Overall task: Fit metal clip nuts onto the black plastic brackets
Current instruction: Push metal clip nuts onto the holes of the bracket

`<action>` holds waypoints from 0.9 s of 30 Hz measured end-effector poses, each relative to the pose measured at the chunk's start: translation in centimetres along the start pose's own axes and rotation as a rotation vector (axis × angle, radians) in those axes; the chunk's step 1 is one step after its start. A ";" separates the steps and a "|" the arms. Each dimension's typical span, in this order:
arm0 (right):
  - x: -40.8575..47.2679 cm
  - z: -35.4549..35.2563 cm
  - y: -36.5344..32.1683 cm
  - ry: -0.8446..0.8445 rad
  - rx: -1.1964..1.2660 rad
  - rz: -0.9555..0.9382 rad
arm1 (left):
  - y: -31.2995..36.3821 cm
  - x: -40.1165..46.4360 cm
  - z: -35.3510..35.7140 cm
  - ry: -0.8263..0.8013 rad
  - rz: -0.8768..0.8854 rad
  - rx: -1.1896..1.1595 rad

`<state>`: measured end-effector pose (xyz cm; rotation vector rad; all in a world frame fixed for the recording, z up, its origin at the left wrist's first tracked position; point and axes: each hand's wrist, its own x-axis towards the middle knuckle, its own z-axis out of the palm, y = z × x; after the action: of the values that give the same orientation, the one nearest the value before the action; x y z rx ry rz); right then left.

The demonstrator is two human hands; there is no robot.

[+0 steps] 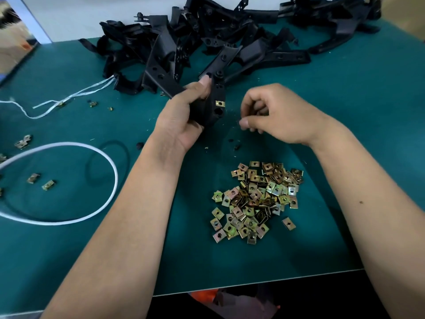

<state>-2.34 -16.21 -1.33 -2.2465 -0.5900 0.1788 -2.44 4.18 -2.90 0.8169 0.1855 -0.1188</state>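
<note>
My left hand point(184, 116) grips a black plastic bracket point(217, 104) above the green mat, thumb up along its side. One brass-coloured clip nut point(219, 103) sits fitted on the bracket's edge. Just right of the bracket, my right hand point(273, 113) hovers with its fingers curled inward; I cannot tell whether a nut is between the fingertips. A heap of loose clip nuts point(255, 199) lies on the mat in front of me, between my forearms.
A large pile of black brackets point(207, 38) fills the back of the green mat point(115, 249). A white cord loop point(69, 180) and white string point(69, 97) lie left, with a few stray nuts point(48, 184). The table's front edge is near my elbows.
</note>
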 end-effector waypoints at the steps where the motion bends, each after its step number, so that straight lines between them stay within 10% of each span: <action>1: 0.1 0.2 0.0 0.066 0.097 -0.009 | -0.1 0.0 0.0 -0.016 0.005 0.021; 10: 0.8 1.1 -0.8 0.259 1.041 0.195 | -0.8 -0.3 0.1 -0.092 -0.027 0.031; 27: 0.8 1.9 -0.9 0.223 1.077 0.280 | -1.3 -0.2 0.4 -0.079 -0.036 0.006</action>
<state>-2.51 -14.05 -1.89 -1.2520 -0.0023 0.2933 -2.81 3.04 -3.55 0.8136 0.1257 -0.1854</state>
